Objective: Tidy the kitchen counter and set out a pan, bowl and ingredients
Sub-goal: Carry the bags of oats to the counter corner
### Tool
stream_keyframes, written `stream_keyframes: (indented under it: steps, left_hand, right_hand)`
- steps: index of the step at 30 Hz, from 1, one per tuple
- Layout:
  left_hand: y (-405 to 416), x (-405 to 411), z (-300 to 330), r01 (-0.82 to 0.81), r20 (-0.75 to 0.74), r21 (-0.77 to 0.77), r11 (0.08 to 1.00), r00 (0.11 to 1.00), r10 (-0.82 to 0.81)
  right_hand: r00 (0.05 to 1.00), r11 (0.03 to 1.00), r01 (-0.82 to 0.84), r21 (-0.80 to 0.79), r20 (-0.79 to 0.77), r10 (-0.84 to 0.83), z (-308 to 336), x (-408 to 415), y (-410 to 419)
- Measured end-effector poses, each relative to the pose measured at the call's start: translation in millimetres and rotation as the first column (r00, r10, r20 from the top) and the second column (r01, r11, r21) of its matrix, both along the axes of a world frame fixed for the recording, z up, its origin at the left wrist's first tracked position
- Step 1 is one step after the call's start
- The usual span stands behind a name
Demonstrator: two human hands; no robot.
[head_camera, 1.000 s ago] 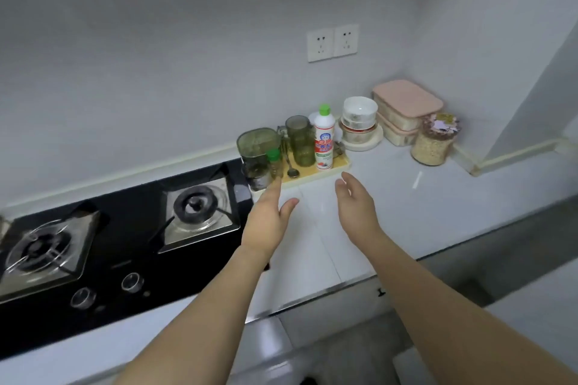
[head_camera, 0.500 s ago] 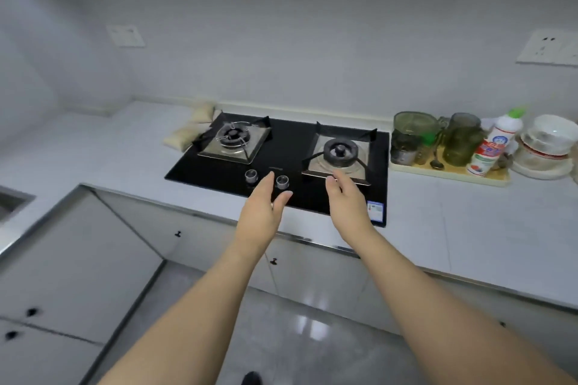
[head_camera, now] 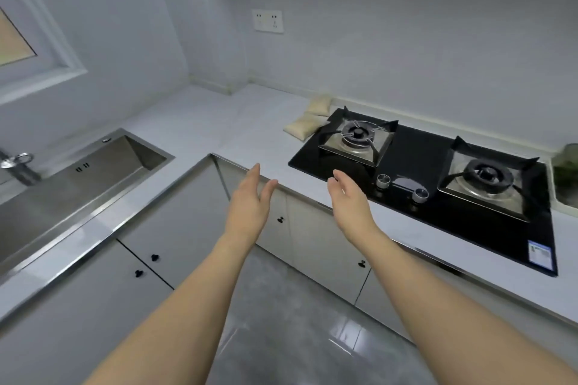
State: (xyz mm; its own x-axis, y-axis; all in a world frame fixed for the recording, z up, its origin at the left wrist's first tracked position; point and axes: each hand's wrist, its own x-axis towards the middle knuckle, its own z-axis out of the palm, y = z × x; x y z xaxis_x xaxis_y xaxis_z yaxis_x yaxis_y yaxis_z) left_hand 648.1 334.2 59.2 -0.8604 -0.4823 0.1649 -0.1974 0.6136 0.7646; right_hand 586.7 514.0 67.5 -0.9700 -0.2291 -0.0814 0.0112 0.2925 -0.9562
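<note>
- White stone-like counter point(head_camera: 219, 122) runs in an L, from the near left round the far corner and along the right wall.
- The left hand point(head_camera: 247, 209) is held out over the cabinet fronts point(head_camera: 187, 228), just this side of the counter's inner corner; its fingers are straight and together, thumb apart, and it holds nothing.
- The right hand point(head_camera: 350, 200) hangs over the counter's near edge, just left of the hob; its fingers are loosely extended with a slight bend, palm turned towards the left hand, and it grips nothing.
- The two hands are apart, with a clear gap between them.
- A black glass hob point(head_camera: 416, 162) lies in the counter to the right, with two burners and two round knobs point(head_camera: 383, 181) near its front edge.
- Two pale packets point(head_camera: 308, 122) lie on the counter at the hob's far left corner, one leaning on the other.
- A steel sink point(head_camera: 78, 184) is set in the counter at the left, a tap point(head_camera: 18, 166) at its left end.
- A blurred green container point(head_camera: 567, 172) shows at the right edge.
- A white socket plate point(head_camera: 267, 20) sits on the far wall.
</note>
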Motion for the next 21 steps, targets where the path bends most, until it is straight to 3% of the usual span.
stream_keyframes:
  steps: [11, 21]
  left_hand:
    - [-64.3, -51.9, -14.0, 0.042, 0.013, 0.061, 0.997, 0.999, -0.043]
    - [-119.9, -192.4, -8.1, 0.065, 0.051, -0.035, 0.997, 0.997, -0.064]
  right_hand:
    - [1.000, 0.999, 0.024, 0.046, 0.007, -0.024, -4.7, -59.8, -75.6]
    - [1.000, 0.999, 0.027, 0.036, -0.010, -0.026, -9.1, -205.0, -121.4]
